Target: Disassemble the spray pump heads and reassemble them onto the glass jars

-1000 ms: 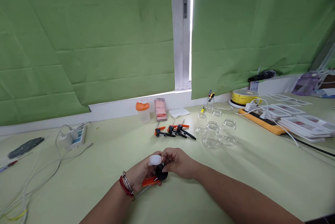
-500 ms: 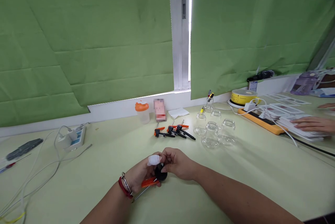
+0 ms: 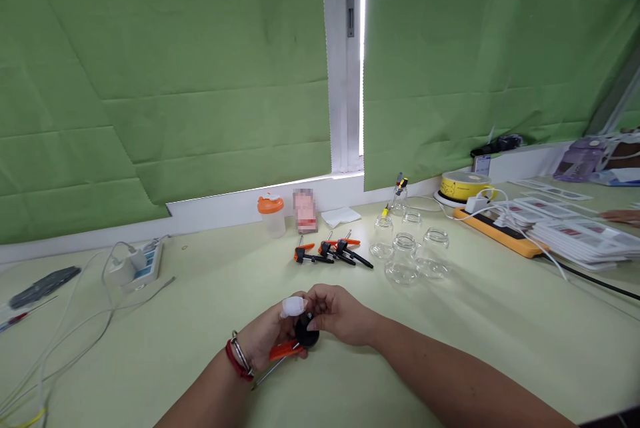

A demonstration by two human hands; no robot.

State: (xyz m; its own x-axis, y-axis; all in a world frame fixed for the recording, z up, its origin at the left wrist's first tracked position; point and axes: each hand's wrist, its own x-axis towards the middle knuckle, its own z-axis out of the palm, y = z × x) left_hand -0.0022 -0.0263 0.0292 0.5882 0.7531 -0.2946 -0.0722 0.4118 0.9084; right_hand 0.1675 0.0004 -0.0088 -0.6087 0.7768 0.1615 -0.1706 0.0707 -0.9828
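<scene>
My left hand (image 3: pixel 267 338), a white wrap on one finger, is closed around a black-and-orange fitting. The fitting has a round black part (image 3: pixel 307 333), an orange lever-like part (image 3: pixel 285 350) and a thin metal rod pointing down to the left. My right hand (image 3: pixel 337 313) pinches at the top of the black part from the right. Its fingertips partly cover what they grip. Beyond my hands lie three similar black-and-orange fittings (image 3: pixel 327 251) with metal rods. Several clear glass jars (image 3: pixel 403 261) stand to their right.
An orange-lidded cup (image 3: pixel 273 218) and a phone-like panel (image 3: pixel 305 211) stand at the back. White cables and a power strip (image 3: pixel 150 265) lie left. On the right are an orange power strip (image 3: pixel 500 231), a yellow container (image 3: pixel 465 186), stacked white cards (image 3: pixel 583 241) and another person's hand (image 3: pixel 623 216).
The other person's hand has drawn back to the right off the stacked white cards. My two hands stay almost in place on the fitting.
</scene>
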